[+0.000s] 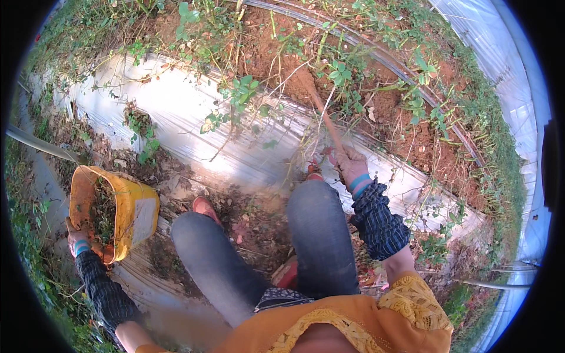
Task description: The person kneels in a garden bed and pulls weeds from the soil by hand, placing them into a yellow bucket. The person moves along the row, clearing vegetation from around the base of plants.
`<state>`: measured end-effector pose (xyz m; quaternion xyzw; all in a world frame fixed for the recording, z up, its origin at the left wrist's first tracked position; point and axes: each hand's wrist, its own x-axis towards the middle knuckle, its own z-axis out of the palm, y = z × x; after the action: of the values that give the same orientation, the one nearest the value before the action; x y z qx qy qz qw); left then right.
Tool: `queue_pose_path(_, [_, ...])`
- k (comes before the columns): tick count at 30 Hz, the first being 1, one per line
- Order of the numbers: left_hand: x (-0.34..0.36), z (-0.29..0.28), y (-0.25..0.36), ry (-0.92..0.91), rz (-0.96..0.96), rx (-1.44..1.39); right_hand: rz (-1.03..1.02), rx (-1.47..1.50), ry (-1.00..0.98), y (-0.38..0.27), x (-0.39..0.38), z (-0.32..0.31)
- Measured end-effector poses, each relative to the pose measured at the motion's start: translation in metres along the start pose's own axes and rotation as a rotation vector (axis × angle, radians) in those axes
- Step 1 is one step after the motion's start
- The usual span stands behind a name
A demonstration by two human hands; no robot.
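My left hand [76, 238] is at the far left, its fingers closed over the rim of a yellow plastic bucket [141, 197]. The bucket lies tilted with its mouth toward that hand; its inside is smeared with reddish soil and holds dry and green plant scraps [104, 215]. In front of my right knee, my right hand [352, 166] grips the wooden handle [326, 120] of a digging tool. The handle slants up and away to the bare red soil [265, 59]; its far end blends with the earth, so the head's shape cannot be made out.
Pale plastic sheeting [176, 97] runs across the ground before my knees. Leafy thorny-looking stems [241, 91] grow along the bed, with a dark hose [406, 76] behind them. White plastic film [488, 41] hangs at the right. Dry leaves litter the ground around my feet.
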<state>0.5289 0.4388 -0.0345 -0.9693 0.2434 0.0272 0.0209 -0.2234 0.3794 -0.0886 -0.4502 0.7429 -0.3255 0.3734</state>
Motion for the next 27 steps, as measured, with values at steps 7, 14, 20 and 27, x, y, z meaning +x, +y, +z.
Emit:
queue_pose_path(7, [0.036,-0.026,0.012,0.158,0.091,-0.497,0.033,-0.080,0.020,-0.021,0.024,-0.016])
queue_pose_path(14, [-0.004,-0.065,0.163,0.237,0.595,-1.231,0.015,0.016,-0.070,-0.046,0.082,-0.002])
queue_pose_path(20, [-0.128,-0.072,0.347,-0.105,0.856,-1.352,0.093,0.312,0.019,-0.040,0.086,0.054])
queue_pose_path(27, [-0.280,-0.031,0.480,-0.665,0.792,-1.348,-0.013,0.231,-0.077,0.001,0.097,0.052])
